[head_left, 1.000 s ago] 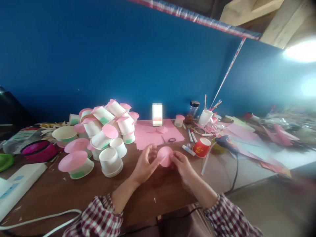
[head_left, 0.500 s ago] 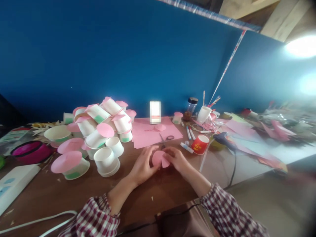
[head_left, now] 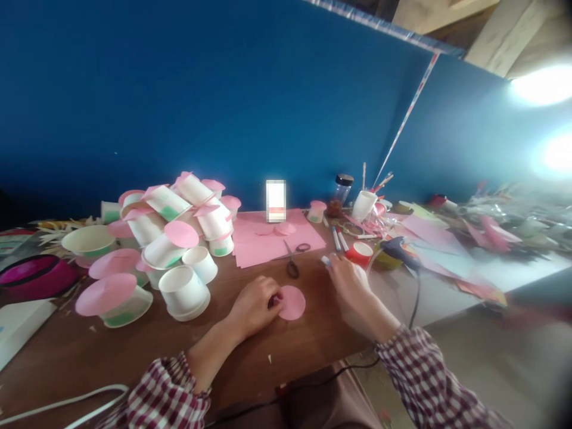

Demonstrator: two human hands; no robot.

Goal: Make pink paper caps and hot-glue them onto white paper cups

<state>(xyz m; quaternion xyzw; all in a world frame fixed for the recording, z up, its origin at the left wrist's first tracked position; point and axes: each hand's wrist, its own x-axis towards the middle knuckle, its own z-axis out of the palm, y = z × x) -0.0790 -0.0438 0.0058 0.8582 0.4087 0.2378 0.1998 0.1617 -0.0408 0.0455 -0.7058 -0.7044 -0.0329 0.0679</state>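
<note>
My left hand [head_left: 257, 304] has its fingers closed at the left edge of a round pink paper disc [head_left: 294, 302], which lies on the brown table. To the right, my right hand [head_left: 351, 279] is closed over a small white and blue glue tube [head_left: 326, 261]; only the tube's end shows past the fingers. Black-handled scissors [head_left: 292, 268] lie open beyond the disc, their tips toward the pink sheets [head_left: 250, 247]. Just behind my right hand stands a red paper cup [head_left: 360, 252], partly hidden by it.
White paper cups [head_left: 183, 292] with pink disc tops are heaped at left. Markers [head_left: 336, 238], a lidded jar [head_left: 343, 187] and a white cup of tools [head_left: 364, 205] stand behind. A glue gun [head_left: 397, 247] with its cord lies right, beside paper scraps [head_left: 431, 235].
My right hand has let go of the pink paper and moved right to the glue tube. The disc, held slit in both hands before, now lies flat under my left fingers.
</note>
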